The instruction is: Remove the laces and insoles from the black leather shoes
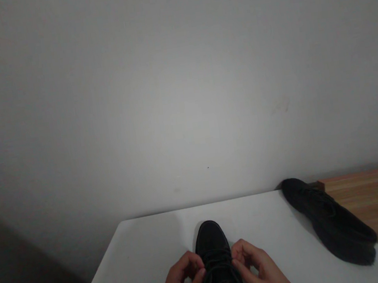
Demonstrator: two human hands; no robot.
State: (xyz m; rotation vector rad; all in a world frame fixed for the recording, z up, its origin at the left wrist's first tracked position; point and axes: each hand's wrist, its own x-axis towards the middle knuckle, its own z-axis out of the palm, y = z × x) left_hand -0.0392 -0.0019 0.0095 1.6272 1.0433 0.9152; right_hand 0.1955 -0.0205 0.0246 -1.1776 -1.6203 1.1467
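Observation:
A black lace-up shoe [211,237] rests on the white tabletop with its toe pointing toward the wall; its heel end runs out of the bottom of the view. My left hand [185,277] is at the left side of the lacing, thumb and index finger pinched on the black shoelace [218,266]. On the opposite side, my right hand [257,266] pinches the lace too, close against the shoe's edge. Dark lace on dark leather makes the exact strands hard to make out. Loops of lace lie over the tongue between both hands.
A second black lace-up shoe [329,220] lies at the table's right edge, toe near the wall. Beyond that edge is a wood-grain surface [372,201]. The white table [134,254] meets a plain grey wall [183,91] at the back. Dark shadow fills the lower left.

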